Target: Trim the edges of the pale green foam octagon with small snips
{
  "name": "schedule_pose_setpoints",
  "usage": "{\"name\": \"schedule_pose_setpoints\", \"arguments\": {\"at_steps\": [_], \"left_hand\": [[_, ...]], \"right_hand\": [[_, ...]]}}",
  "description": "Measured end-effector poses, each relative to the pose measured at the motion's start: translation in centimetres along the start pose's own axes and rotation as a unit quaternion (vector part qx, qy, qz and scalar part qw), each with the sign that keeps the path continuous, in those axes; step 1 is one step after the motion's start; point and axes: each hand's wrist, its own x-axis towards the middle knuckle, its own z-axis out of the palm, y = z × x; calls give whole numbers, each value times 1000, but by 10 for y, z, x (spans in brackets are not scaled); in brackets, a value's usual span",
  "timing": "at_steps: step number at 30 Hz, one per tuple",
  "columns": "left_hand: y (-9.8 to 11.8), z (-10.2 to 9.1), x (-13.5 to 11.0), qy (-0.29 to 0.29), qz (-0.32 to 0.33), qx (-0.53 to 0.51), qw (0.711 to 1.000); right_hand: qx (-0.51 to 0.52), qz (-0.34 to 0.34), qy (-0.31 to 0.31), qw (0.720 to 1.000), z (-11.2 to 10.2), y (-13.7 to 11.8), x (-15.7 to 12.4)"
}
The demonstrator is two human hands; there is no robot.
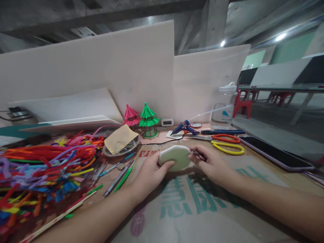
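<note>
A pale green polygonal disc with a white edge, like a foam board piece, is tilted up above the cardboard. My left hand is closed on its left side, thumb across the face. At the right edge of the disc, my right hand pinches a thin dark brown piece; most of it is hidden by the fingers, and I cannot tell whether it is fixed to the disc. Behind stand two small pavilion models with tiered fringed roofs, one green and one pink.
Colourful pipe cleaners heap up on the left, beside a bowl with yellow paper. A blue glue gun, scissors, a phone and a clear bottle lie or stand beyond my right hand. Printed cardboard covers the table.
</note>
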Motion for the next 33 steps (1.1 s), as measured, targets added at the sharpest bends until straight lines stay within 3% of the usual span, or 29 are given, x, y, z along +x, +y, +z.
{"name": "schedule_pose_setpoints", "arguments": {"at_steps": [4, 10, 13, 18, 33], "left_hand": [[-10, 3, 2, 18, 5, -14, 1000], [-23, 3, 4, 8, 36, -5, 999], [-26, 2, 4, 0, 41, -7, 999], [-31, 2, 5, 13, 54, -6, 998], [-27, 2, 4, 15, 86, 18, 996]], "right_hand": [[-51, -65, 37, 996, -12, -4, 2], [-151, -140, -33, 978, -31, -20, 2], [-172, -164, -28, 971, -31, -21, 2], [-201, -183, -6, 962, -28, -16, 0], [-214, -177, -23, 960, -27, -16, -1]]}}
